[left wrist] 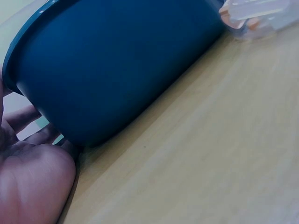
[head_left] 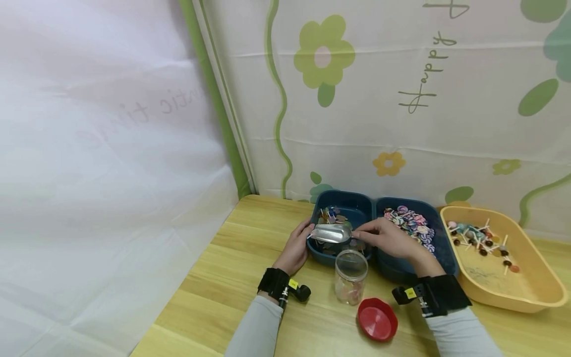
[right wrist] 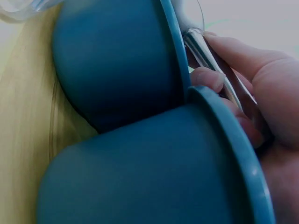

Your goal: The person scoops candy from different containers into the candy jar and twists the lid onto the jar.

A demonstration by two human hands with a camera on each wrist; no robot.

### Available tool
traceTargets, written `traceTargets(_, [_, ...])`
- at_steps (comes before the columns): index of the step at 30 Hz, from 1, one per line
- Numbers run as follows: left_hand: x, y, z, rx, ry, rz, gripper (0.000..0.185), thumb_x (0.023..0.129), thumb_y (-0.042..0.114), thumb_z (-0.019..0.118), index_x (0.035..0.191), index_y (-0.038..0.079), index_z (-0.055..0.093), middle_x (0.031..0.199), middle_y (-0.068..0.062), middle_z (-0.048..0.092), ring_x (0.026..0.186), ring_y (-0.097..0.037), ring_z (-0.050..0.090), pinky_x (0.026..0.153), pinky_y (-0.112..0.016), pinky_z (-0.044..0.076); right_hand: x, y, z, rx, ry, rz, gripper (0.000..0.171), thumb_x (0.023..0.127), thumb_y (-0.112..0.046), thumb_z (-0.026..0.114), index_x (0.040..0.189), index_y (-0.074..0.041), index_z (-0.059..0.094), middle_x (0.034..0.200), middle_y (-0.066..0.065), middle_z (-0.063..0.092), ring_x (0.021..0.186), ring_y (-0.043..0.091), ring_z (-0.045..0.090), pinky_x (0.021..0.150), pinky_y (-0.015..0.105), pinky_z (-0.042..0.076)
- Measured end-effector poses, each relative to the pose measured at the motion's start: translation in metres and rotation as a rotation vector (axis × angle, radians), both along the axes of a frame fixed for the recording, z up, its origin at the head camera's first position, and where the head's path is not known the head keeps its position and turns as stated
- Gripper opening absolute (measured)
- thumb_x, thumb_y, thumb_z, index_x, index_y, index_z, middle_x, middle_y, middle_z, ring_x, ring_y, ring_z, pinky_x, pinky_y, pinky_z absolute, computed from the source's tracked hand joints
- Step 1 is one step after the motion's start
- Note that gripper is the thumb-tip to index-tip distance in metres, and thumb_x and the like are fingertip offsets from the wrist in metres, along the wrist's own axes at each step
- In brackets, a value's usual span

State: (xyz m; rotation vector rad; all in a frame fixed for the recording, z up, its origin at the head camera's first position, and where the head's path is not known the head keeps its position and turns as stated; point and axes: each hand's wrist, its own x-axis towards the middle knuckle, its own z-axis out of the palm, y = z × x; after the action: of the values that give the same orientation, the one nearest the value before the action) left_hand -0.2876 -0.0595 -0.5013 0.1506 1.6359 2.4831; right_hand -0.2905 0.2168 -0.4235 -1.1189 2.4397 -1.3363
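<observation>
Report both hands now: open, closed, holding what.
Left hand: open, fingers resting against the left blue bin.
Right hand: closed on the handle of the metal scoop, held over that bin.

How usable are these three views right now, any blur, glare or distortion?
Head view: evenly lit, wide-angle bend at the edges, metal scoop glinting. Left wrist view: soft, filled by the dark blue plastic tub. Right wrist view: blurred close-up of tub walls, with right hand fingers on the scoop handle.

Yellow tray [head_left: 542, 277] with lollipops [head_left: 479, 240] right; red lid [head_left: 377, 320] near front.
</observation>
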Motion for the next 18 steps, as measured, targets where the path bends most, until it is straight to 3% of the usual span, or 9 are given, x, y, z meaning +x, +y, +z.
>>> traceTargets(8, [-0.001, 0.001, 0.000, -0.008, 0.002, 0.013, 0.052, 0.111, 0.022, 0.045, 0.159, 0.004, 0.034, 0.164, -0.018, 0.029, 0.150, -0.026, 0.028, 0.122, -0.042, 0.027, -0.002, 0.000, -0.003, 0.002, -0.003, -0.054, 0.018, 0.103, -0.018, 0.063, 0.104, -0.012, 0.080, 0.067, -0.003, 0.050, 0.058, 0.013, 0.047, 0.054, 0.028, 0.040])
traceTargets(14, [0.001, 0.001, 0.001, 0.016, 0.018, -0.010, 0.052, 0.112, 0.022, 0.043, 0.160, 0.004, 0.032, 0.163, -0.017, 0.031, 0.149, -0.025, 0.033, 0.120, -0.039, 0.031, -0.002, 0.005, -0.001, -0.015, 0.039, -0.047, 0.018, 0.104, -0.013, 0.062, 0.106, -0.010, 0.080, 0.063, -0.007, 0.043, 0.056, 0.010, 0.043, 0.054, 0.028, 0.038])
traceTargets(18, [0.003, 0.001, 0.001, 0.037, 0.019, -0.027, 0.048, 0.113, 0.021, 0.041, 0.158, 0.006, 0.036, 0.159, -0.015, 0.039, 0.144, -0.026, 0.041, 0.119, -0.040, 0.034, 0.001, 0.011, 0.005, -0.038, 0.038, -0.088, 0.019, 0.104, -0.013, 0.061, 0.108, -0.010, 0.080, 0.062, -0.004, 0.041, 0.055, 0.012, 0.041, 0.053, 0.029, 0.038])
